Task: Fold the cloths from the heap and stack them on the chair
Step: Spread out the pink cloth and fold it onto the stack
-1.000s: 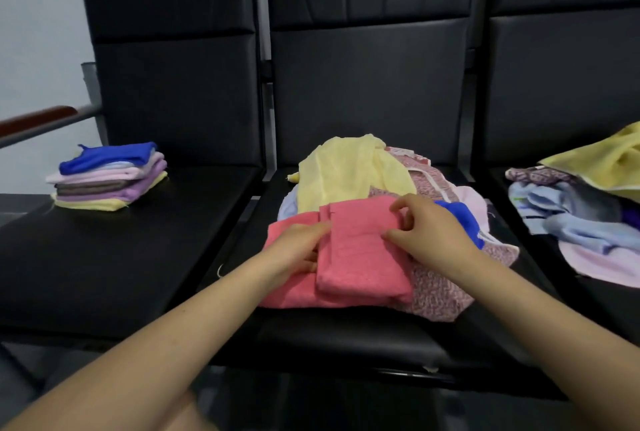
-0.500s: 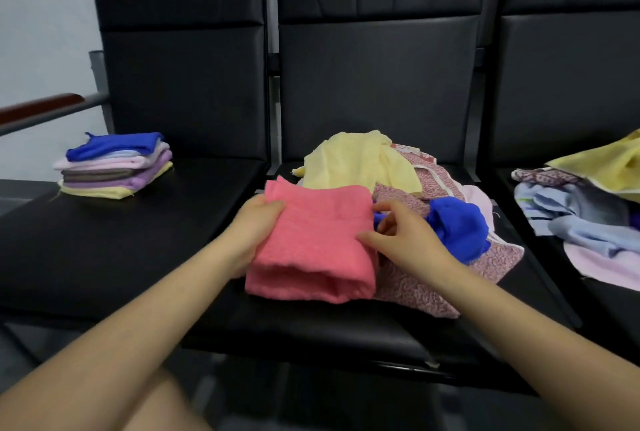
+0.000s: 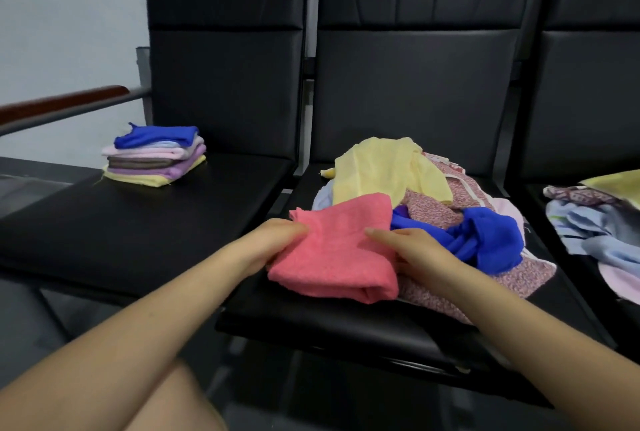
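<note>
A folded pink cloth [image 3: 341, 254] lies at the front of the middle chair [image 3: 346, 323], held between both hands. My left hand [image 3: 273, 243] grips its left edge. My right hand [image 3: 412, 250] holds its right side, fingers partly under the fabric. Behind it is the heap: a yellow cloth [image 3: 384, 171], a blue cloth [image 3: 485, 240] and a pink patterned cloth [image 3: 519, 274]. A stack of folded cloths [image 3: 156, 157] with a blue one on top sits on the left chair [image 3: 156, 222].
A second loose pile of pale blue, patterned and yellow cloths [image 3: 595, 222] lies on the right chair. A wooden-topped armrest [image 3: 62, 105] runs along the far left. My knee shows at the bottom left.
The pink cloth went from half-folded to a compact fold, lifted slightly and shifted left toward the seat edge. Both hands stayed on it. The view turned right.
</note>
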Motion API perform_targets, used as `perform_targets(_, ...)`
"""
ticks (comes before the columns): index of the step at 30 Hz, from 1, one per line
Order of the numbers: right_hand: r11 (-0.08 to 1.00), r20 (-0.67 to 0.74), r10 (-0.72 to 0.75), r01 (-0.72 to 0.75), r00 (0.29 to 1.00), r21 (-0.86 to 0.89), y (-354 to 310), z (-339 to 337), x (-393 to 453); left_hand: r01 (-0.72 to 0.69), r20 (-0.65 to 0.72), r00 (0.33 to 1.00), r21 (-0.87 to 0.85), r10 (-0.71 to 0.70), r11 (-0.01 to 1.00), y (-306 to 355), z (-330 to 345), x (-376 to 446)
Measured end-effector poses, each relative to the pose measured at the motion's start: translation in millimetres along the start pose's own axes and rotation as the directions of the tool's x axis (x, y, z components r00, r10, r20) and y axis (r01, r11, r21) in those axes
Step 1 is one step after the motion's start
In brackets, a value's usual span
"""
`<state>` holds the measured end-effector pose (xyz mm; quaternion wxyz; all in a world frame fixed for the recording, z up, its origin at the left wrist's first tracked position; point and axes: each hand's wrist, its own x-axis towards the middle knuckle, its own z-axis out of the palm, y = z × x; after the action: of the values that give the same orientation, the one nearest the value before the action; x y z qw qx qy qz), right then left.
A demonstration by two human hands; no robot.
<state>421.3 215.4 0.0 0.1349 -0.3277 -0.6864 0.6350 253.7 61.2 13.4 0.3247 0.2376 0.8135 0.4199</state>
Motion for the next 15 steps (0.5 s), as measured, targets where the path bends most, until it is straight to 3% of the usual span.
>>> perform_targets(5, 0.998, 0.017, 0.062, -0.062, 0.998, 0.020, -17, 19, 6, 0.007, -0.009, 1.000, -0.026, -0.007, 1.000, 7, 5, 0)
perform_targets(8, 1.000, -0.026, 0.001, -0.001, 1.000, 0.002, -39, 26, 11, -0.027, 0.001, 1.000, -0.222, 0.028, 0.975, 1, 2, 6)
perform_targets(12, 0.980, 0.018, -0.058, 0.053, 0.998, 0.191, -92, 50, 19, -0.053, 0.041, 0.995, -0.566, 0.093, 0.823, 2, -16, 8)
perform_targets(15, 0.954, 0.086, -0.130, 0.101, 0.988, 0.281, -133, 71, 27, 0.064, 0.194, 0.971, -0.768, 0.137, 0.638, 12, -40, -1)
